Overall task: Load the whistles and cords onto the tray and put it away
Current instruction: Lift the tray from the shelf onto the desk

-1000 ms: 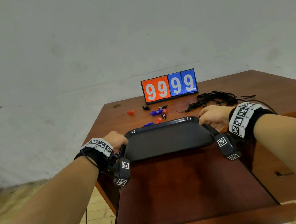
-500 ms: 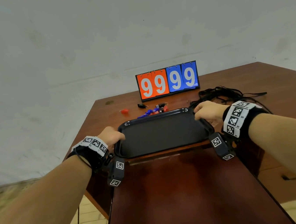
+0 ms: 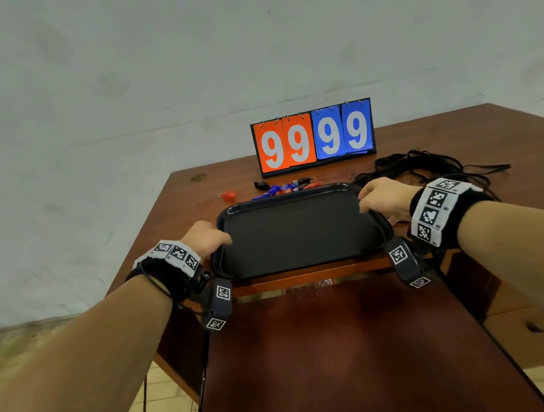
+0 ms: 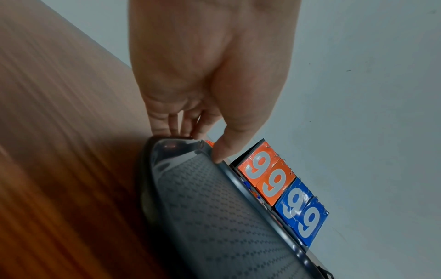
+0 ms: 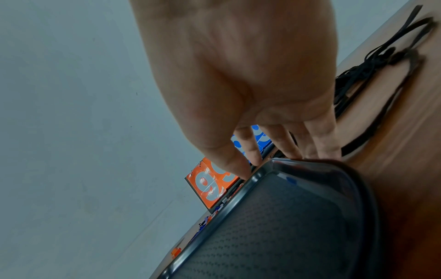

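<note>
Tray: the black rectangular plastic tray (image 3: 297, 233) with rounded corners and a raised rim sits on the near part of the brown wooden desk (image 3: 181, 215), in front of the whistles; its dimpled floor holds nothing.
Left grip: my left hand (image 3: 205, 238) pinches the tray's left rim, thumb on top, fingers curled at its outer edge.
Right grip: my right hand (image 3: 382, 196) takes the far right corner the same way, thumb on the rim, fingers curled down outside it.
Handling, tray: it looks stiff and light, and I judge it will carry flat if held at both short ends; the rim is smooth (a one-handed hold could let it tip).
Whistles: small plastic whistles (image 3: 282, 188) in red, blue and black lie loose just behind the tray's far edge, one red whistle (image 3: 228, 195) set apart to the left.
Handling, whistles: light, hard and small, best pinched singly or scooped in a few; they could slide on a tilted tray.
Cords: a tangled heap of black cords (image 3: 427, 164) lies on the desk beyond my right hand, loops trailing right.
Handling, cords: limp and apt to snag, so I would gather the heap from its middle and keep stray loops inside the rim.
Backdrop: an orange-and-blue flip scoreboard (image 3: 313, 136) reading 9999 stands behind the whistles.
Progress: by my reckoning loading has not begun.
</note>
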A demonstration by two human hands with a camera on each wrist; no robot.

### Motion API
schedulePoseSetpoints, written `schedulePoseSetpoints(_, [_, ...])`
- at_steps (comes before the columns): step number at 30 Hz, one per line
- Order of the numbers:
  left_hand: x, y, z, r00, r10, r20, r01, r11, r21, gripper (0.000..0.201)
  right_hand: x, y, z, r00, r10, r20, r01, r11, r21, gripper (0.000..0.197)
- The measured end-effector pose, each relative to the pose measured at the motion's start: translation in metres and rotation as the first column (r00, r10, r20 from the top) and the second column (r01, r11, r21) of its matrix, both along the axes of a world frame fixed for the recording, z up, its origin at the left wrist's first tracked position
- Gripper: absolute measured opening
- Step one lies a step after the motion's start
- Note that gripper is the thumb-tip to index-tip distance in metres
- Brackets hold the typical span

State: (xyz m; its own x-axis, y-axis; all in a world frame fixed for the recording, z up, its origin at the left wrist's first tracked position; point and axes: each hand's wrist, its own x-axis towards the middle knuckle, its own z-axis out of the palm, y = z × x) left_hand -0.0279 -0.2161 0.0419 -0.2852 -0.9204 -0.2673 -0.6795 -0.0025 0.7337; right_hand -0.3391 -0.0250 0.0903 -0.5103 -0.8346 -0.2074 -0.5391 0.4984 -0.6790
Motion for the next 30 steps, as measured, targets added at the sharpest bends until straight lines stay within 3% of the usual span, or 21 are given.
schedulePoseSetpoints(5, [-0.002,-0.018,-0.01,1.0,-0.016,-0.017,0.016,1.0,0.021,0.055,0.001,-0.005,-0.001,0.998,0.028,-0.048,-0.027,0.999,0.019,0.034])
schedulePoseSetpoints(7, [-0.002,-0.01,-0.002,1.0,-0.025,0.005,0.025,1.0,0.01,0.048,0.002,-0.007,-0.002,0.998,0.036,-0.053,-0.034,0.999,0.038,0.035])
schedulePoseSetpoints(10, [-0.004,0.014,0.015,0.996,-0.056,0.076,0.059,0.997,-0.044,0.02,0.003,-0.007,0.001,0.997,0.045,-0.063,-0.041,0.997,0.061,0.038])
schedulePoseSetpoints(13, [-0.006,0.027,0.023,0.991,-0.083,0.108,0.091,0.993,-0.074,0.011,0.004,-0.007,0.005,0.995,0.06,-0.076,-0.055,0.997,0.057,0.038])
schedulePoseSetpoints(20, [-0.014,0.026,0.045,0.971,-0.139,0.197,0.176,0.966,-0.189,0.013,0.012,-0.02,0.024,0.992,0.113,-0.064,-0.115,0.993,-0.023,0.043])
schedulePoseSetpoints(23, [-0.029,0.022,0.055,0.969,-0.149,0.197,0.198,0.946,-0.256,0.005,0.02,-0.033,0.026,0.987,0.148,-0.069,-0.153,0.985,-0.075,0.047])
schedulePoseSetpoints(25, [-0.041,0.017,0.057,0.965,-0.159,0.209,0.213,0.939,-0.269,0.016,0.023,-0.043,0.024,0.975,0.202,-0.097,-0.21,0.975,-0.079,0.053])
schedulePoseSetpoints(30, [-0.073,-0.002,0.06,0.951,-0.171,0.259,0.237,0.939,-0.249,0.019,0.018,-0.072,0.027,0.939,0.325,-0.114,-0.332,0.943,-0.039,0.058])
